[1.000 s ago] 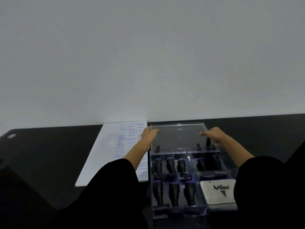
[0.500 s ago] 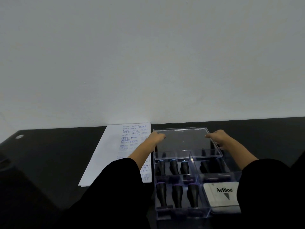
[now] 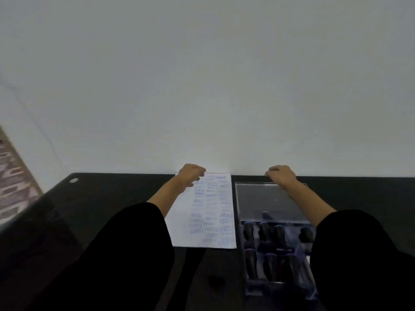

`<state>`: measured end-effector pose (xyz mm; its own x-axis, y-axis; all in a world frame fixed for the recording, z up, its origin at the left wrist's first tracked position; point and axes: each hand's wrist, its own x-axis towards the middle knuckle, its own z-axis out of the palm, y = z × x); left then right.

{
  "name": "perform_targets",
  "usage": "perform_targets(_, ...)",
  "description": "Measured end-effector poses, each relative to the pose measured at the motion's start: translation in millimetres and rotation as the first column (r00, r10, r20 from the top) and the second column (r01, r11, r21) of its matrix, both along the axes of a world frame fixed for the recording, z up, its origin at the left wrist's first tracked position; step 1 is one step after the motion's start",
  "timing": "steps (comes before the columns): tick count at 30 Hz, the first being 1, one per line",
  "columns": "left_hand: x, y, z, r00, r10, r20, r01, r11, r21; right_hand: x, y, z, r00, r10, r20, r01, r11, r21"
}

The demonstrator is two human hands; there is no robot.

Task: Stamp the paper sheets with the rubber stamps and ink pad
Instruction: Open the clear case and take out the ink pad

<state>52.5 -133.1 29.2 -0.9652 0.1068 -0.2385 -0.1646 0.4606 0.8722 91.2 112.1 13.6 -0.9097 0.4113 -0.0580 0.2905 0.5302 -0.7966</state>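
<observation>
place: office | black desk (image 3: 112,194) | white wall (image 3: 202,86) | stamp case (image 3: 253,288)

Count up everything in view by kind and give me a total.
Clear stamp box: 1
Clear lid: 1
Rubber stamps: 7 showing; the right sleeve hides part of the box
Stamped paper sheet: 1
Hands: 2, left hand and right hand
Total: 12
</observation>
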Motion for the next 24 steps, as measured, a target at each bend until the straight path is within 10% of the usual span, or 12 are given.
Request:
perform_targets(10,-10,-86,-18,0.990,0.128,0.067,-0.121,0.988,-0.092,-24,-90,-16,0.988,0.085,0.131,-0.037,0.942,-0.333)
perform_targets(24,-21,-82,-61,0.970,0.170,0.177,-0.158,0.984,-0.076,-37,-106,-40,0.957,0.144,0.252,-0.087,0.971,-0.223)
